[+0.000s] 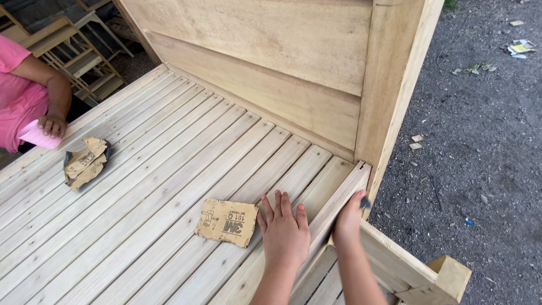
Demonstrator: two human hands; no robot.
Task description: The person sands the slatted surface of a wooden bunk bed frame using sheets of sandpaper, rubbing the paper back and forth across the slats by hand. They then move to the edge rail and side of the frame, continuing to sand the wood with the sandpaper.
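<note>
Bare matt wooden slats (169,169), rough sandpaper (227,222)

Pale wood slats (141,186); tan sandpaper (227,222), dark print; pink sleeve (17,85); possibly grey scrap (365,203).

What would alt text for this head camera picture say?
Left hand lies flat on a slatted wooden bed frame beside sandpaper; right hand presses something small and dark against the side rail. Another person leans at far left.
</note>
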